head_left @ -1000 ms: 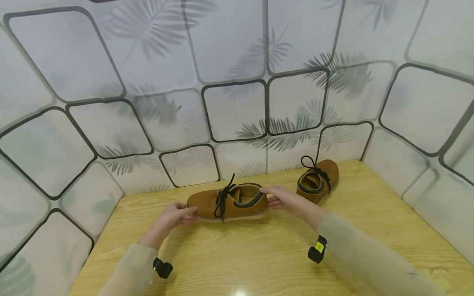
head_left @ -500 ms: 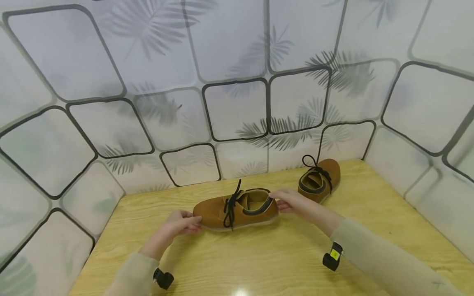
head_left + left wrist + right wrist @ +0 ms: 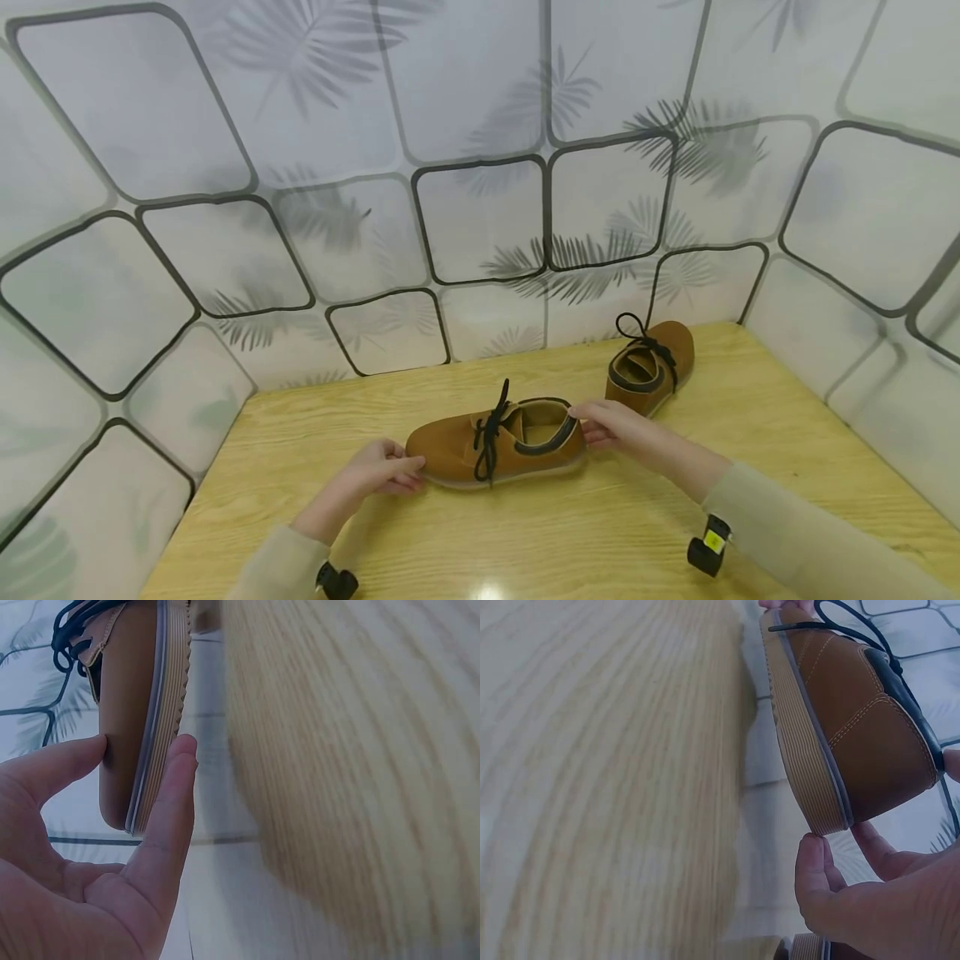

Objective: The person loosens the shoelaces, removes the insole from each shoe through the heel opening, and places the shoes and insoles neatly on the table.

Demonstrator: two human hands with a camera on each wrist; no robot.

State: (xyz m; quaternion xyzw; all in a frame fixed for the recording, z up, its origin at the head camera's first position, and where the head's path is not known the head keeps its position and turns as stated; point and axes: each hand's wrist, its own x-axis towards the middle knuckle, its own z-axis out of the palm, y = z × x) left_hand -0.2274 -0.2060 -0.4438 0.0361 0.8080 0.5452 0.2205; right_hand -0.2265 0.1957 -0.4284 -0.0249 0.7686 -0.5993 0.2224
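Between my two hands a brown leather shoe (image 3: 446, 443) with black laces is held level, toe to the left, a little above the table. My left hand (image 3: 385, 468) pinches the toe, thumb on the upper and fingers under the ribbed sole (image 3: 159, 750). At the heel my right hand (image 3: 618, 427) grips, its thumb at the dark collar and its fingers at the back and sole edge, as the right wrist view shows. A second brown shoe (image 3: 672, 343) rests on the table just behind the right hand, toe pointing to the back right.
The light wooden table (image 3: 480, 542) meets a patterned cloth wall (image 3: 480, 217) at the back and more of the same cloth at both sides. A black wrist camera (image 3: 708, 546) hangs from the right sleeve, another from the left.
Both hands have carried the shoe to the right and nearer to me, holding it at toe and heel throughout. The second shoe stays in place.
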